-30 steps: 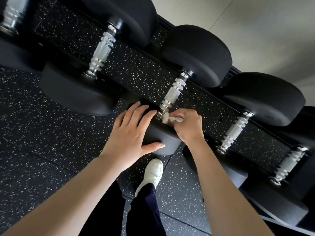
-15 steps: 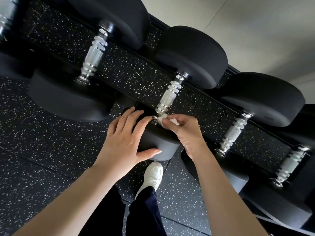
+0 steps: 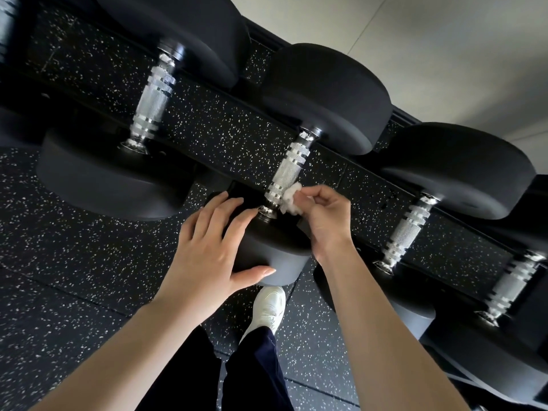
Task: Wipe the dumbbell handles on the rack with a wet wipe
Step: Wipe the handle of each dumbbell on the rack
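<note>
Two hands work at the middle dumbbell (image 3: 299, 161) on the rack (image 3: 225, 134). Right hand (image 3: 326, 215) pinches a crumpled wet wipe (image 3: 290, 198) against the lower end of the handle (image 3: 286, 173). Left hand (image 3: 207, 247) lies with relaxed fingers on the near weight head (image 3: 275, 256).

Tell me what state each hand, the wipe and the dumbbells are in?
Left hand: flat, fingers straight, resting on the near dumbbell head.
Right hand: pinching the wipe.
Wet wipe: crumpled, pressed against the handle.
Other dumbbells: lying racked, untouched.
</note>
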A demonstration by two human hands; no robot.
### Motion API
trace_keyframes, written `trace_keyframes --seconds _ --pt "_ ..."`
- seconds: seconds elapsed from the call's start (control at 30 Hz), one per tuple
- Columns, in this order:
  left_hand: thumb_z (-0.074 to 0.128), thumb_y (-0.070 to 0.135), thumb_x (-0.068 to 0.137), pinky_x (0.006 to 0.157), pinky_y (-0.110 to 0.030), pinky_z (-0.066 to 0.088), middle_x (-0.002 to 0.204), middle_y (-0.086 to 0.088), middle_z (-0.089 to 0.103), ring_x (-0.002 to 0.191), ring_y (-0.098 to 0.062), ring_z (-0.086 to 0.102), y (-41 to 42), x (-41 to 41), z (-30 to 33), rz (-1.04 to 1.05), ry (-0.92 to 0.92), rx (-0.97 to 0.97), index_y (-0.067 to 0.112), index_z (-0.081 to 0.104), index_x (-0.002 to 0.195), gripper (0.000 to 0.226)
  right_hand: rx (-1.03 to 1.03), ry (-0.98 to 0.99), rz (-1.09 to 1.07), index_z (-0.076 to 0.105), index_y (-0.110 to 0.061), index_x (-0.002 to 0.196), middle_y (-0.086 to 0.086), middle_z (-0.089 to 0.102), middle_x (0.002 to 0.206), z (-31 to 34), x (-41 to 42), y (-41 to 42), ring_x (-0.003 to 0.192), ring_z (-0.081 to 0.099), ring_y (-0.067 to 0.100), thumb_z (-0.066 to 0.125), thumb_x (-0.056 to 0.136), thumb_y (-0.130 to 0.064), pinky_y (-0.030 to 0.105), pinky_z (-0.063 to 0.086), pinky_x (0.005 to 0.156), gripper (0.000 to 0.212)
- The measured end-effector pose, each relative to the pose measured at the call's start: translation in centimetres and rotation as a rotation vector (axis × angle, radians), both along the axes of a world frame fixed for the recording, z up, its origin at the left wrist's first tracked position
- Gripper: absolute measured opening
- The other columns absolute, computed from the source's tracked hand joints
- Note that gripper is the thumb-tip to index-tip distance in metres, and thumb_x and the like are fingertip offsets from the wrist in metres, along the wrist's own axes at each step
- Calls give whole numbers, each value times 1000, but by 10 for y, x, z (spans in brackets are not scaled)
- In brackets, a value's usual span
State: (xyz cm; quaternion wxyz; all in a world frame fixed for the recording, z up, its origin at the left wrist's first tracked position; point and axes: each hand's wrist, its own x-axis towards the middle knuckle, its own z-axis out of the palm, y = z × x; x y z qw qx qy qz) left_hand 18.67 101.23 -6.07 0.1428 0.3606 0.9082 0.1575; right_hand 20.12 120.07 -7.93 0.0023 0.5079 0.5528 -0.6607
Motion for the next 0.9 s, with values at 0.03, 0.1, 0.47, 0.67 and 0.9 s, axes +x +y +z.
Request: trace_keyframes --seconds 0.03,0.1,0.47,0.67,0.9 --pt "45 66 78 98 -47 38 136 -10 48 134 -29 39 0 0 0 0 0 2 14 45 130 74 11 21 -30 64 -11 69 8 67 72 1 -4 2 69 63 19 67 79 5 31 53 75 19" --pt "44 66 79 98 -47 37 136 -10 48 134 -29 38 0 0 0 -2 2 3 14 44 130 74 55 62 -65 64 -13 69 8 67 75 1 -12 7 75 63 19 68 79 4 29 53 78 21" --pt "46 65 78 97 -49 39 135 -11 49 133 -31 40 1 1 0 -2 11 6 13 45 129 72 137 175 -297 65 -15 72 7 67 85 -3 -39 14 84 65 18 66 81 3 25 53 79 21" --pt "47 64 78 97 -49 37 135 -11 50 133 -31 41 0 0 -2 -2 7 13 11 51 127 73 -7 341 -437 58 -11 77 7 60 75 -7 -50 14 64 57 15 59 85 10 26 50 72 22" --pt "48 64 77 97 -49 37 135 -10 50 133 -31 41 0 1 -3 -1 16 34 14 46 128 72 -271 468 -268 50 -17 89 -4 52 54 -16 -40 17 50 46 6 50 93 1 20 47 61 19"
